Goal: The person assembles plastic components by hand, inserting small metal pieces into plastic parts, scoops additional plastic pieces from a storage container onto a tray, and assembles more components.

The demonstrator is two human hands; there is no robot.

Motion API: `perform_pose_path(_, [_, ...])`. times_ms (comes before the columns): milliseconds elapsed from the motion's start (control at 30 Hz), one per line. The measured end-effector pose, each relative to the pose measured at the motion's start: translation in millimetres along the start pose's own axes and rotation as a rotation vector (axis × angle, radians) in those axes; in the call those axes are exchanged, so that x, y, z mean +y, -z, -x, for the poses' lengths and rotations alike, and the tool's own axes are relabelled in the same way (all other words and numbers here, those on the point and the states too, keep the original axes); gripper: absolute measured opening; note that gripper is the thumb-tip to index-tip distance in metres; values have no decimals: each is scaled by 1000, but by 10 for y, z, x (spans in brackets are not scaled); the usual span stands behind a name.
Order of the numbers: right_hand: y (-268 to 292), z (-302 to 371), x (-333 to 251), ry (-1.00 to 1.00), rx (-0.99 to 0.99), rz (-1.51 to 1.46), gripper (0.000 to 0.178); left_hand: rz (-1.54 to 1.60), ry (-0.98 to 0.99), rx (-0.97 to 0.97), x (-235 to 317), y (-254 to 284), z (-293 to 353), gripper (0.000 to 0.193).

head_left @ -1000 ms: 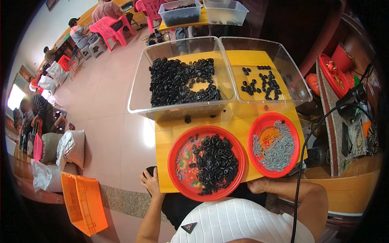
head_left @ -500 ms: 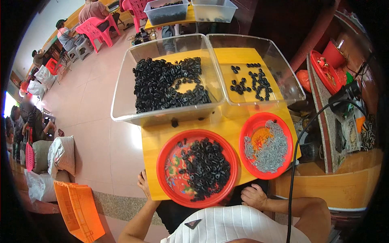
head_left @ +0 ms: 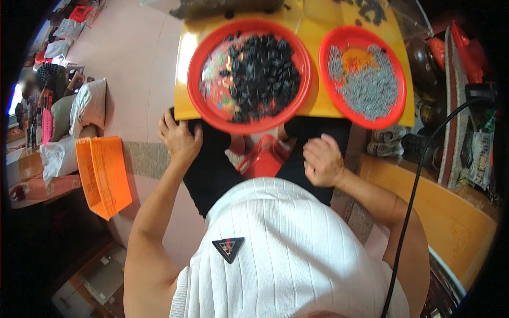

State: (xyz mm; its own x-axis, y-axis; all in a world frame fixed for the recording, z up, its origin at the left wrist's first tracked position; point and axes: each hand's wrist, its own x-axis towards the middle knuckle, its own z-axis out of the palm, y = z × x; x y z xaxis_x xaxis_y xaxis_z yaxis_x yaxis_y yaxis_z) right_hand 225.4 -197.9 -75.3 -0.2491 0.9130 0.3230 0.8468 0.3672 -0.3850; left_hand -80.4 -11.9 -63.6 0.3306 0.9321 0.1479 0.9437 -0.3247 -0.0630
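My left hand [head_left: 180,139] rests on my left thigh beside the yellow table's [head_left: 185,109] near left corner, fingers apart, holding nothing. On my right thigh lies my right hand [head_left: 323,160], its fingers curled in and nothing visible in them. Ahead of and between the hands, a round red tray [head_left: 197,100] holds a heap of small black plastic parts [head_left: 268,74] on its right side. Beyond my right hand, a smaller red tray [head_left: 350,117] is filled with small silvery metal pieces [head_left: 371,87]. Neither hand touches a tray.
A clear plastic bin [head_left: 419,18] stands at the table's far right. Under the table is a red plastic stool [head_left: 263,159]. A black cable [head_left: 407,222] runs down on my right. An orange crate [head_left: 108,177] and white sacks [head_left: 89,106] stand on the left floor.
The view has tilted down, so the trays sit higher and the bins are mostly out of sight. More of both hands shows; the right hand's fingers look more curled. The trays keep their contents.
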Motion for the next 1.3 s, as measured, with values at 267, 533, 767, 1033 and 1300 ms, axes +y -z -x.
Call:
perform_pose_path(267, [-32,24,-140,21,88,-64,15,12,4,120,-7,181,307,50])
perform_pose_path(533, [35,20,-287,-22,72,13,13,720,424,324,-317,183,288,35])
perform_pose_path(767, [166,-237,-340,-114,-200,-114,9,910,21,545,-171,402,-261,14])
perform_pose_path(1033, [557,-1880,-454,105,-47,-172,8,906,-265,324,56,532,-1138,6])
perform_pose_path(1300, [309,-2283,-78,-44,36,54,9,624,-649,-8,214,603,-1166,10])
